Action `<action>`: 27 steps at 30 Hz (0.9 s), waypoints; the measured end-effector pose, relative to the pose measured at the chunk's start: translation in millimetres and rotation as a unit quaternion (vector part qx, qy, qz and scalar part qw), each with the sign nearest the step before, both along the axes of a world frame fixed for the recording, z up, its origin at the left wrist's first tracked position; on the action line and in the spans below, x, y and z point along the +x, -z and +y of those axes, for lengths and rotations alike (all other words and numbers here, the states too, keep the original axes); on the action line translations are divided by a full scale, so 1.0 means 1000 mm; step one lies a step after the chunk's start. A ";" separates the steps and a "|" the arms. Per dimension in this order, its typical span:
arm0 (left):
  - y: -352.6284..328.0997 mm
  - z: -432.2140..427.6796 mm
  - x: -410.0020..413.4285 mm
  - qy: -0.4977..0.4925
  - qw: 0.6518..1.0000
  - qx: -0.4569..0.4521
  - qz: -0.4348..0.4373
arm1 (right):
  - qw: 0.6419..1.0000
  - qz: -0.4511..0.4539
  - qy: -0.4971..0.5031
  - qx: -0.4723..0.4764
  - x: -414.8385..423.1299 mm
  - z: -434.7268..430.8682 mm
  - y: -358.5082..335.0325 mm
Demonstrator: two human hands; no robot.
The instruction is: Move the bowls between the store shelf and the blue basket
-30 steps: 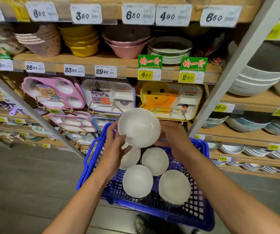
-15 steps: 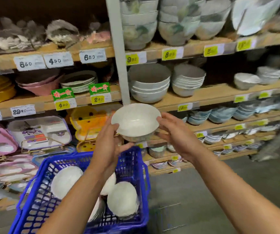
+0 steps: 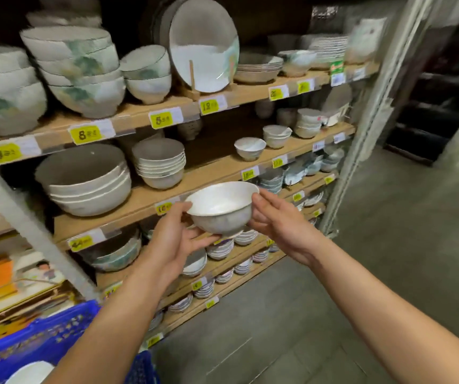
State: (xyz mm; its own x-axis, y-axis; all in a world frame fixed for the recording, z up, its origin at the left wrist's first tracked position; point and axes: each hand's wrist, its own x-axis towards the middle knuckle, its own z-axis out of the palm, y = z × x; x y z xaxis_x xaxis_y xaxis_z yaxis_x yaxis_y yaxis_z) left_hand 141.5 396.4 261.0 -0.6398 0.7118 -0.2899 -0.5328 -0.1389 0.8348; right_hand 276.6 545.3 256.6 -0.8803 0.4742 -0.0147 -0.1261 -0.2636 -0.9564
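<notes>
Store shelf [image 3: 211, 164]: wooden tiers with yellow price tags, stacked bowls and plates; grey floor [image 3: 361, 273] to the right. Blue basket [image 3: 42, 345]: lower left corner, partly in view, one pale bowl [image 3: 29, 372] inside. White bowl [image 3: 222, 209]: upright, held in the air before the middle tier. Left hand [image 3: 173, 239]: thumb on the rim, fingers curled under the base. Right hand [image 3: 281, 223]: half-closed, cupping the opposite side, thumb at the rim

Arms outstretched, left hand [image 3: 173, 239] and right hand [image 3: 281, 225] grip the bowl [image 3: 221, 210]
</notes>
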 end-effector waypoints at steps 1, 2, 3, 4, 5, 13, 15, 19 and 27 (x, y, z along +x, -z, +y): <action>0.000 0.013 0.002 0.017 1.000 0.007 -0.005 | 1.000 0.002 0.014 -0.002 0.003 0.011 0.002; 0.001 0.025 0.003 0.034 0.999 0.018 -0.012 | 1.000 0.003 0.027 -0.004 0.005 0.023 0.004; 0.002 0.037 0.001 0.051 0.998 0.030 -0.021 | 0.999 0.002 0.041 -0.007 0.005 0.034 0.005; 0.004 0.049 -0.001 0.067 0.996 0.042 -0.029 | 0.998 0.001 0.056 -0.009 0.005 0.046 0.007; 0.006 0.061 -0.006 0.080 0.995 0.052 -0.034 | 0.997 -0.001 0.070 -0.010 0.003 0.058 0.009; 0.024 0.173 -0.065 0.156 0.983 0.052 0.087 | 0.987 -0.021 0.158 -0.022 -0.040 0.159 0.024; 0.027 0.199 -0.082 0.173 0.978 0.049 0.104 | 0.985 -0.029 0.167 -0.017 -0.054 0.183 0.026; 0.030 0.243 -0.111 0.200 0.967 0.029 0.152 | 0.983 -0.040 0.177 -0.012 -0.080 0.228 0.028; 0.037 0.311 -0.158 0.127 0.965 -0.023 0.229 | 0.985 -0.053 0.165 -0.016 -0.143 0.302 0.032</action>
